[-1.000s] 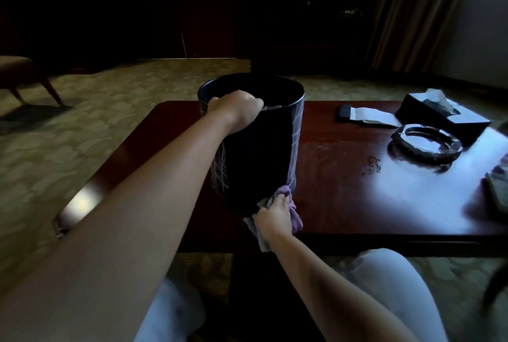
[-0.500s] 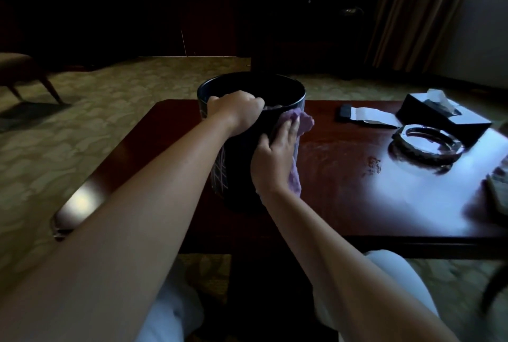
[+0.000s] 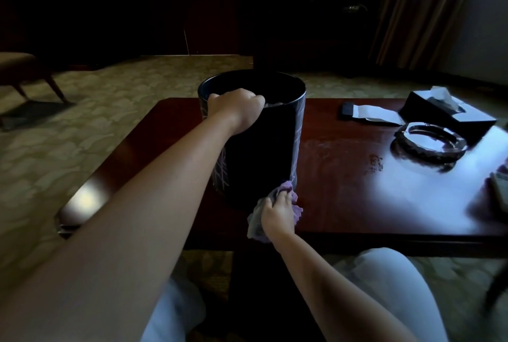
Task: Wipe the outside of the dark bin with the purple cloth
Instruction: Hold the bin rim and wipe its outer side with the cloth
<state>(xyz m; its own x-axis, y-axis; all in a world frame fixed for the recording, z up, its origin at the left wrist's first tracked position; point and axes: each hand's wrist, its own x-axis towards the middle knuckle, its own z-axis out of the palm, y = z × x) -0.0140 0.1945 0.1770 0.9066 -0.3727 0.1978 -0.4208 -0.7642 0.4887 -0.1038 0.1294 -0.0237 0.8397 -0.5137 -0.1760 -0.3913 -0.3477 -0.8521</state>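
Step in hand: I am wiping the near-right wall of the dark bin (image 3: 264, 154), with the purple cloth (image 3: 286, 198) at the base of that wall.
Left hand: my left hand (image 3: 233, 108) is curled over the bin's near rim, fingers hooked inside, and it steadies the bin.
Right hand: my right hand (image 3: 277, 212) has its fingers closed round the bunched cloth and presses it against the bin's lower edge, just above the tabletop.
Bin location: upright on the dark red wooden table (image 3: 357, 204), toward its left half, well apart from the other items.
Progress: I judge the task partly done. Only the side facing me shows; the far side and left wall are hidden, so I cannot confirm their coverage.
Remaining: turn the bin under the left hand and wipe the unseen faces.
Bin contents: something pale shows inside near the rim; I cannot identify it.
Other containers: the black tissue box (image 3: 445, 113) has a tissue protruding; the glass ashtray (image 3: 428, 143) appears empty.
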